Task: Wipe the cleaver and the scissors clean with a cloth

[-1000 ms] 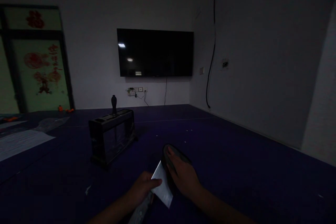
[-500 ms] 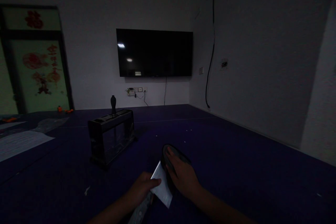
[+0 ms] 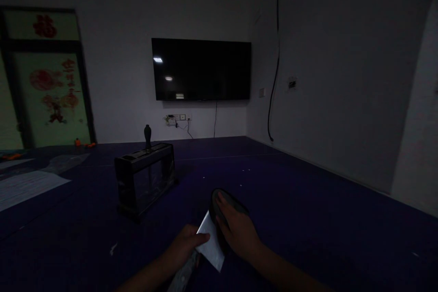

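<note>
My left hand (image 3: 188, 242) is closed, its thumb pressed on a small white sheet (image 3: 212, 248) that catches the light. A greyish, shiny strip (image 3: 185, 273) extends below that hand towards the bottom edge; its kind is too dark to make out. My right hand (image 3: 237, 230) lies over a dark rounded object (image 3: 236, 201) with a black rim and a grey face, fingers along its surface. The sheet's upper edge meets this object's left side. Shadow hides the object's lower part and what is under both hands.
A black open frame (image 3: 145, 163) with an upright knobbed handle (image 3: 147, 134) stands to the left on the dark blue surface (image 3: 308, 219). Printed paper (image 3: 30, 187) and clear plastic (image 3: 66, 163) lie farther left. White scraps are scattered about. A television (image 3: 203, 70) hangs on the far wall.
</note>
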The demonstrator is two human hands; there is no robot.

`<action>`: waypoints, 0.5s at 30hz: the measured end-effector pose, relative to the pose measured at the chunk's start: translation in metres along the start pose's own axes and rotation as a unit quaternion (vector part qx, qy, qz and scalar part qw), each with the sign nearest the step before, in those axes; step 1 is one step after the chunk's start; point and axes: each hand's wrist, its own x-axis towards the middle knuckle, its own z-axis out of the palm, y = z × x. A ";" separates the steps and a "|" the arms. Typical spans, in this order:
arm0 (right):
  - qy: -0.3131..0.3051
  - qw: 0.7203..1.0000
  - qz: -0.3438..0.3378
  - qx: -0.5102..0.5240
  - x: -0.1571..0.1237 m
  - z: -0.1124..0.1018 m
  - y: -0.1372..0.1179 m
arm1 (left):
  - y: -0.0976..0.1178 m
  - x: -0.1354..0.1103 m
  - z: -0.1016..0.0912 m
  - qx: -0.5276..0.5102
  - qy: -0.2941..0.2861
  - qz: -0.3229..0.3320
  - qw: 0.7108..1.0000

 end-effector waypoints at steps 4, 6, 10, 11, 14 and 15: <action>-0.005 1.000 -0.003 -0.001 0.000 0.000 0.001 | 0.003 -0.002 0.002 0.002 -0.003 0.004 1.000; -0.003 1.000 -0.006 0.000 -0.001 -0.001 0.000 | 0.005 -0.004 0.003 0.005 -0.009 0.010 1.000; -0.003 1.000 -0.001 0.004 -0.001 -0.002 -0.001 | 0.008 -0.006 0.004 0.001 -0.019 0.019 1.000; -0.005 1.000 -0.001 0.004 -0.001 -0.002 -0.001 | 0.008 -0.005 0.004 -0.001 -0.018 0.018 1.000; -0.004 1.000 -0.002 0.002 -0.001 -0.003 -0.001 | 0.006 -0.004 0.004 -0.007 -0.005 0.012 1.000; -0.002 1.000 -0.002 0.003 -0.001 -0.003 -0.001 | 0.005 -0.004 0.004 -0.008 -0.001 0.010 1.000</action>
